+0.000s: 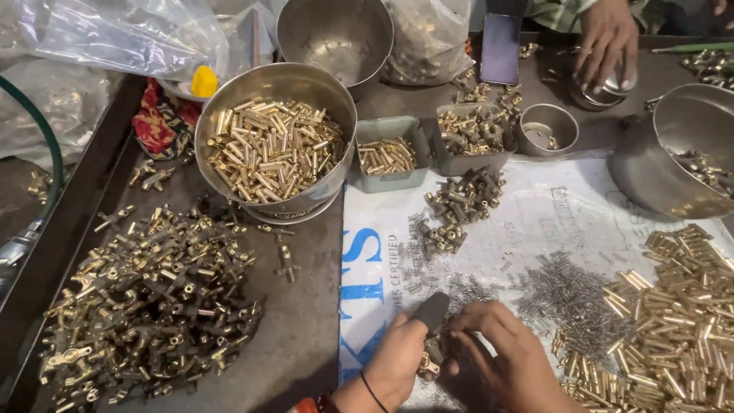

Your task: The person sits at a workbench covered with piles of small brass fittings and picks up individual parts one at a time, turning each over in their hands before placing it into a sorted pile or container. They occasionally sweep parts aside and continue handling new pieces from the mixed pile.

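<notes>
Already a large heap of brass fittings (pixel 149 302) lies along the counter's (pixel 306 321) left edge, which reads as finished or sorted stock, though I cannot tell which. Behind it a steel bowl (pixel 275 145) is full of brass tubes. At the near edge, over the white printed sheet (pixel 535 222), the left hand (pixel 397 363) is closed around a dark-handled tool (pixel 432 313) and a small brass part (pixel 430 361), while the right hand (pixel 512 359) pinches in at that same part with curled fingers. Just right, a pile of small steel springs (pixel 569 294) and a broad heap of loose brass tubes (pixel 677 313) toward the right edge suggest plenty left to do.
</notes>
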